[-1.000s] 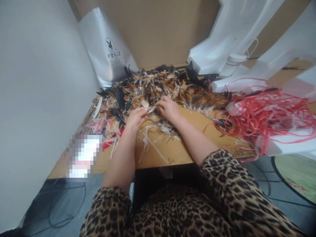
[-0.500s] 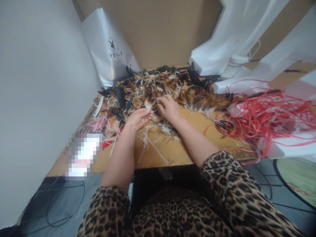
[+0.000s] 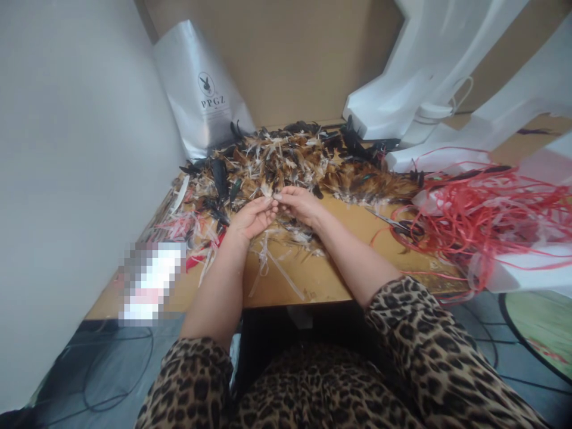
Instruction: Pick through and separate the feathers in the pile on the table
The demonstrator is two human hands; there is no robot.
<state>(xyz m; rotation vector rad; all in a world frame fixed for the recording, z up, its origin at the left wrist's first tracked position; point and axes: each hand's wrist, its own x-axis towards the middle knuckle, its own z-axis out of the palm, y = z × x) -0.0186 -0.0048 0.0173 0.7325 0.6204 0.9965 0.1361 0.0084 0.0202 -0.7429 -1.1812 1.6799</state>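
Observation:
A pale feather (image 3: 267,189) sticks up from the pinched fingertips of my left hand (image 3: 255,218). Right against those fingertips, my right hand (image 3: 298,204) is closed in a pinch; what sits between its thumb and finger is too small to make out. Just beyond both hands spreads a heap of brown, black and cream feathers (image 3: 286,156). Loose feather bits and white strips (image 3: 268,262) lie on the wooden table (image 3: 339,274) below my wrists.
Scissors (image 3: 393,223) rest on the right beside a tangle of red ribbon (image 3: 482,208). A silver bag (image 3: 203,89) stands at the back left. Pink and white scraps (image 3: 179,225) lie at left, near a blurred-out bright rectangle (image 3: 152,283). White sheets (image 3: 429,65) hang at the back right.
My right hand has come down and left from the feather heap to meet my left fingertips. The left hand stays nearly in place with the pale feather.

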